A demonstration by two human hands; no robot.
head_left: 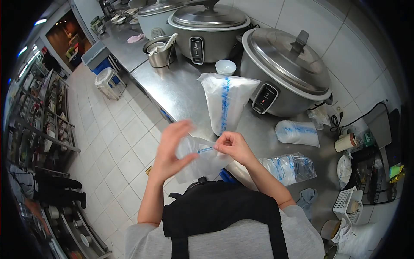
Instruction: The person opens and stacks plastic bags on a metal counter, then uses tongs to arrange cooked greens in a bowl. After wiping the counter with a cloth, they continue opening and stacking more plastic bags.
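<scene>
Between my hands hangs a clear plastic bag (194,157) with blue print, in front of my black apron. My right hand (231,146) pinches its upper right edge. At the bag's left side is my left hand (171,149), its fingers apart and slightly blurred, thumb over the plastic. Just beyond my hands a filled white bag (225,103) with blue print stands upright on the steel counter (168,93). A second filled bag (297,133) lies to the right, and a pack of clear bags (290,168) lies nearer to me.
Large rice cookers (284,64) line the wall. A white bowl (226,67) and a metal pot (159,56) with utensils stand before them. A white basket (347,205) is at the lower right. Shelves (56,112) and a person's dark-clad legs (56,190) are at the left.
</scene>
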